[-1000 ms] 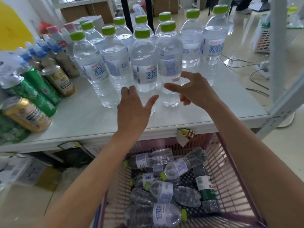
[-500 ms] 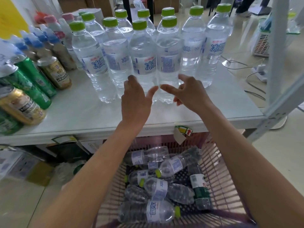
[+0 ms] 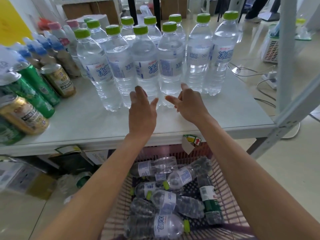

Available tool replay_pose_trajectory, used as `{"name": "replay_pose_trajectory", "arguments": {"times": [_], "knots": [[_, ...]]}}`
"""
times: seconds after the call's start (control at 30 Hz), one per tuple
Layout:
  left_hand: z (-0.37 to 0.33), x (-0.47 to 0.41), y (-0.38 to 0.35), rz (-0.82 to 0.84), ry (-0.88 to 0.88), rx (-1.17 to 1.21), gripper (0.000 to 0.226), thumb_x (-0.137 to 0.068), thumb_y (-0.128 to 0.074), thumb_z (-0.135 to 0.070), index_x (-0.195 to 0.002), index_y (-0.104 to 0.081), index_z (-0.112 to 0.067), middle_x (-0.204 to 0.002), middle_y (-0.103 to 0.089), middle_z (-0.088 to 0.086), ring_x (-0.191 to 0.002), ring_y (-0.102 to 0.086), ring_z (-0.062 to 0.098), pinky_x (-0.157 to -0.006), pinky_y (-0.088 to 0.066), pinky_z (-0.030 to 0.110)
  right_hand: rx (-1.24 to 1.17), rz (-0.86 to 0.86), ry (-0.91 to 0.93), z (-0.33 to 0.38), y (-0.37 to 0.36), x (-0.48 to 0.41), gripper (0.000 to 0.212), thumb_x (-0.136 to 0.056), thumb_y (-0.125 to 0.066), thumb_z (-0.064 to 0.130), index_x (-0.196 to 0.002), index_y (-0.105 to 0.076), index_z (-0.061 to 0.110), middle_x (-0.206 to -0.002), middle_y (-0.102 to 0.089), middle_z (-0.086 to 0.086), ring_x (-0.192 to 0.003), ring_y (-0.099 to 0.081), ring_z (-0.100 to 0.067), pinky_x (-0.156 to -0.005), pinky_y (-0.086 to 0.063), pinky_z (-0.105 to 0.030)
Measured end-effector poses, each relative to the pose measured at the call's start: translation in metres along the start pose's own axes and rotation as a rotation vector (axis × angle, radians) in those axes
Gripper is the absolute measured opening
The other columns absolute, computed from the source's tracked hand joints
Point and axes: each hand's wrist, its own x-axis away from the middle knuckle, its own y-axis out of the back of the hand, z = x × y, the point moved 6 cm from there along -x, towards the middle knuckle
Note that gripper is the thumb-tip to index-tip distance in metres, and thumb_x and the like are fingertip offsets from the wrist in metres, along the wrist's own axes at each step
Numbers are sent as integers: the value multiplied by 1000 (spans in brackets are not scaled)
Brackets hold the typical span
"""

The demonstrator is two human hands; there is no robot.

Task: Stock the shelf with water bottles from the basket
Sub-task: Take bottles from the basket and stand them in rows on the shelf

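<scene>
Several clear water bottles with green caps (image 3: 146, 66) stand upright in rows on the white shelf (image 3: 90, 123). My left hand (image 3: 142, 111) hovers over the shelf with relaxed fingers at the base of one front bottle. My right hand (image 3: 188, 103) is beside it, fingers loosely spread at the foot of the neighbouring front bottle (image 3: 170, 66). Neither hand holds anything. Below the shelf edge, a pink basket (image 3: 228, 191) holds several water bottles (image 3: 166, 200) lying on their sides, plus one green-labelled bottle (image 3: 209, 198).
Green and gold drink cans (image 3: 34, 94) and blue-capped bottles (image 3: 43, 49) fill the shelf's left side. A grey shelf upright (image 3: 287, 58) rises at the right. Cables and a power strip (image 3: 266, 78) lie on the floor behind. Boxes sit under the shelf at the left.
Both hands have drawn slightly back from the front bottles and closer together. The bottles stay standing where they were.
</scene>
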Motion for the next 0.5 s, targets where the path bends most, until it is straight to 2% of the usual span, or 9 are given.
{"name": "replay_pose_trajectory", "arguments": {"times": [0.13,0.2,0.3,0.37,0.43,0.5], "knots": [[4,2,0,29,-26,44,30,-98,-64,-19,-113,-45,0,-103,-50,12,-72,-50,19,-65,-41,26,-4,14,-56,-1,-1,-2,70,-94,-70,43,-143,-44,-1,-84,-74,-9,-76,-73,-19,-79,-59,-36],[8,1,1,47,-54,59,27,-97,-65,-16,-109,-45,-3,-99,-51,11,-71,-51,18,-66,-43,26,-4,29,-72,-4,-2,3,74,-93,-71,44,-145,-42,0,-84,-75,-8,-75,-74,-17,-84,-60,-38],[17,-1,2,85,-80,108,23,-95,-66,-10,-107,-46,-7,-95,-54,8,-69,-51,9,-68,-45,23,-37,13,-108,-9,0,8,69,-93,-71,43,-146,-43,9,-87,-75,-8,-71,-74,-15,-80,-60,-33],[21,1,1,109,-100,139,23,-95,-67,-10,-106,-47,-10,-95,-55,6,-74,-56,11,-70,-53,26,-31,-19,-118,-12,3,8,66,-93,-72,44,-143,-46,10,-86,-74,-7,-69,-73,-12,-73,-58,-28],[22,5,-3,141,-131,156,23,-95,-67,-11,-108,-48,-10,-99,-55,6,-80,-60,15,-75,-57,29,13,-38,-120,-11,7,9,63,-92,-73,42,-140,-49,9,-89,-74,-9,-65,-70,-7,-62,-49,-17],[22,10,-7,174,-150,172,24,-95,-66,-12,-112,-50,-9,-106,-54,7,-86,-62,15,-80,-56,26,97,-8,-123,-8,12,10,62,-92,-74,39,-139,-49,7,-94,-75,-11,-65,-66,-2,-59,-41,-15]]}}
